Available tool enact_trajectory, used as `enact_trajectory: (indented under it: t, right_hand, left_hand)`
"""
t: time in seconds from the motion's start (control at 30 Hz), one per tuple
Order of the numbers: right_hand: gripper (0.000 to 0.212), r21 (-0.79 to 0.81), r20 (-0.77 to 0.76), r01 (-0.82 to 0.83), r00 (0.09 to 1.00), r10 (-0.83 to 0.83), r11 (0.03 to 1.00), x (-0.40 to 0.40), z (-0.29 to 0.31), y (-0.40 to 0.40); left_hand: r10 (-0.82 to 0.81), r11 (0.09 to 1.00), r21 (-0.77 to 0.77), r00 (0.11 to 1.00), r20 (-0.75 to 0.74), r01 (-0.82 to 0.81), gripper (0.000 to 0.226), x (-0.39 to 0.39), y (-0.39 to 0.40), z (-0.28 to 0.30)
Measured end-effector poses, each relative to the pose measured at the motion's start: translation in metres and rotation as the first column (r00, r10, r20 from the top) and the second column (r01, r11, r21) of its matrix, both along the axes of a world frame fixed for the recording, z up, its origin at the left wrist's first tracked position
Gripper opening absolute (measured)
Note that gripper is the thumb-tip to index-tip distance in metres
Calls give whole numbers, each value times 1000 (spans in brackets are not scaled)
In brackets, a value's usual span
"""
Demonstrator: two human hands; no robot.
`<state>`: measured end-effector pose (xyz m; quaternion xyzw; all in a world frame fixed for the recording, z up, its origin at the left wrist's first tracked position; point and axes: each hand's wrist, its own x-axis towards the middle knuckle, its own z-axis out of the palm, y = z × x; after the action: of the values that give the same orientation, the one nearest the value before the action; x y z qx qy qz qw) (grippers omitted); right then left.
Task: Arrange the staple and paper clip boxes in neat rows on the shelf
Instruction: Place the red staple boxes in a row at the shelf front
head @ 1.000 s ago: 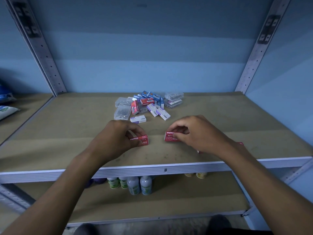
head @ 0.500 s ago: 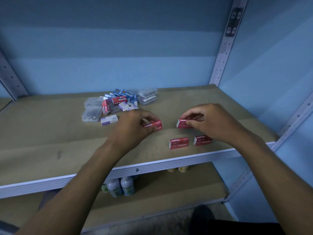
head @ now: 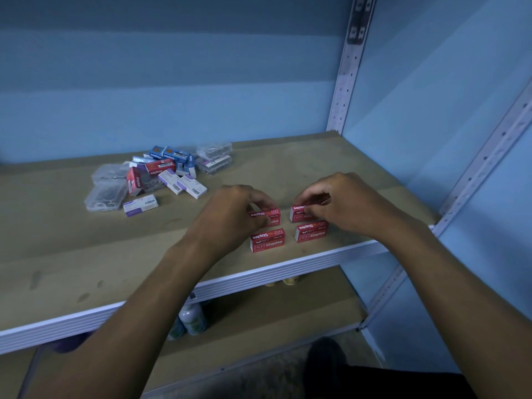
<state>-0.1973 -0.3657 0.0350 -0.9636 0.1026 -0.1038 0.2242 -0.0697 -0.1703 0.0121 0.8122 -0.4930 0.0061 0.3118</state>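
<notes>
Two red staple boxes lie side by side near the front edge of the brown shelf board. Directly behind them, my left hand pinches a third red staple box and my right hand pinches a fourth red box; both boxes sit on or just above the board. A loose pile of red, blue and white-purple boxes with clear plastic clip boxes lies at the back left. One white-purple box lies apart in front of the pile.
A perforated metal upright stands at the shelf's back right corner, and a slanted brace runs along the right wall. The white metal front rail edges the board. Bottles stand on the lower shelf.
Both hands carried their red boxes right and toward the front, down to just behind the two boxes lying there. The view swung right.
</notes>
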Motion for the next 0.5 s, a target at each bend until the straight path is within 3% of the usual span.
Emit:
enact_trajectory:
  t: [0.5]
  right_hand:
    - [23,25,-9,-11,1000,11,1000,1,-3,-2]
  left_hand:
    - [1,1000,1,1000,0,-1,26,1,2,-1]
